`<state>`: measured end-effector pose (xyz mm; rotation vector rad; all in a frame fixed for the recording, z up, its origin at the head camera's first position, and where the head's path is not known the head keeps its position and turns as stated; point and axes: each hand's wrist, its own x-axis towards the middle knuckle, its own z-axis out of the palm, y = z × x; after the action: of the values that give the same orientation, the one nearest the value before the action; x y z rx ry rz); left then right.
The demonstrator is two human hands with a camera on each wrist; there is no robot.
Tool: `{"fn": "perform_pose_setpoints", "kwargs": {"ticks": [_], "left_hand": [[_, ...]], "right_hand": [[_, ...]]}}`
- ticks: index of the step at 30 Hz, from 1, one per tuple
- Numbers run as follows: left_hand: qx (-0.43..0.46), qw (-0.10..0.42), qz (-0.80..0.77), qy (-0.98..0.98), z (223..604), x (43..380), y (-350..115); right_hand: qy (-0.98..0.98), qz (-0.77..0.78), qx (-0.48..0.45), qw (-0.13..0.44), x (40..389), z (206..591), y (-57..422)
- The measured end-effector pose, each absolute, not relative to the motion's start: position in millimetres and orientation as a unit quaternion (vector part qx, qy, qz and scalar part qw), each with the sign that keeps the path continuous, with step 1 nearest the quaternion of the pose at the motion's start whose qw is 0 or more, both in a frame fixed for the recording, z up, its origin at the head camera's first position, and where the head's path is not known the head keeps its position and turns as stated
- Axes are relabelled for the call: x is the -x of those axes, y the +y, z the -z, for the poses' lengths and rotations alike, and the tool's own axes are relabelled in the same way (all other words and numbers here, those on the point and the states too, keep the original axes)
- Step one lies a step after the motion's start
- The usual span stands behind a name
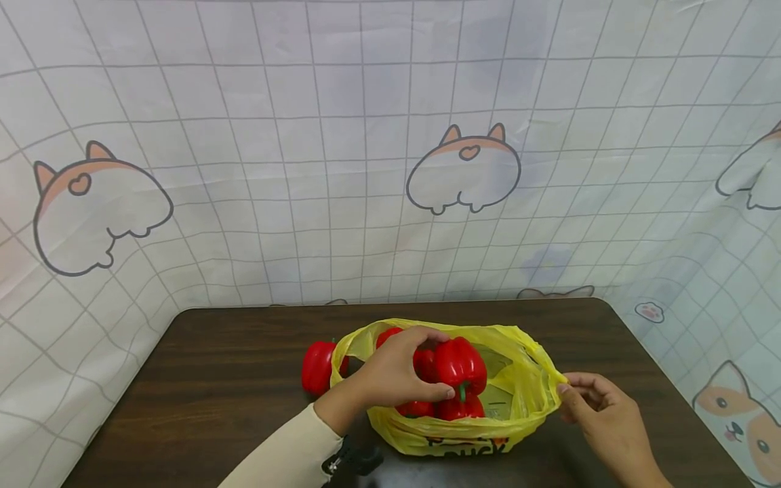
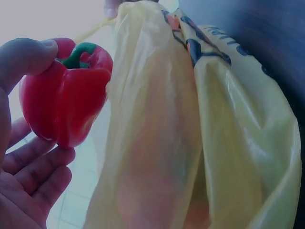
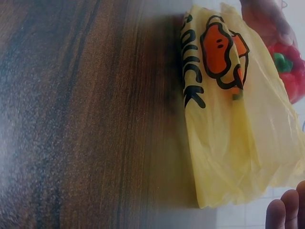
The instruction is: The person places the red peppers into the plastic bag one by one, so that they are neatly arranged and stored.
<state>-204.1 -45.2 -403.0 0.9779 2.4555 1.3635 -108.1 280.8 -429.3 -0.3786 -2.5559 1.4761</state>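
My left hand [image 1: 403, 373] grips a red bell pepper [image 1: 459, 364] between thumb and fingers, over the mouth of a yellow plastic bag [image 1: 396, 434]. In the left wrist view the held bell pepper [image 2: 66, 105] shows its green stem, with the thumb by the top and fingers under the other end. Several more red bell peppers [image 1: 466, 409] lie inside the bag, partly behind my left hand. At the bag's right rim, my right hand [image 1: 613, 417] pinches the plastic between thumb and fingers. The right wrist view shows the bag's printed side [image 3: 219, 138] and a few fingertips [image 3: 276, 214].
Another red bell pepper [image 1: 317, 368] sits on the dark wooden table [image 1: 232, 379], just left of the bag and partly covered by its rim. Behind the table hangs a white gridded cloth [image 1: 366, 203] with cartoon drawings, which also runs along the right side.
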Motion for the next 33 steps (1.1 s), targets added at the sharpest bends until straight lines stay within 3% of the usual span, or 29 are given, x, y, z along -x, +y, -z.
{"fn": "perform_pose_setpoints", "kwargs": {"ticks": [33], "left_hand": [[-0.36, 0.095, -0.447, 0.813, 416.6, 205.8, 4.2]], "right_hand": [[-0.85, -0.504, 0.123, 0.088, 109.1, 435.2, 282.5]]}}
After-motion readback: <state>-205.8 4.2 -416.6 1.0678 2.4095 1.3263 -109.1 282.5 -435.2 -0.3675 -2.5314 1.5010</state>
